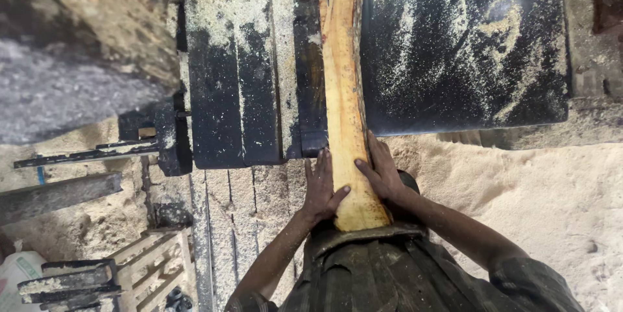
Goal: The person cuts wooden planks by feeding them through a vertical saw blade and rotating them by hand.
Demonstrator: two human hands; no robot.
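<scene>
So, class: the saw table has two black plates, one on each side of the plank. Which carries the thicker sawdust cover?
The narrower left plate: sawdust blankets its top end and runs down in pale bands. The wide right plate has only thin diagonal streaks across the black, beside the plank.

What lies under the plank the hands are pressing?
The far part of the plank rests on the sawdust-covered black table. Its near end overhangs the floor; the hands and the person's clothing cover that part.

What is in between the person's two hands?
In the head view, the yellow wood slab lies between the left hand and the right hand; both press its sides.
</scene>
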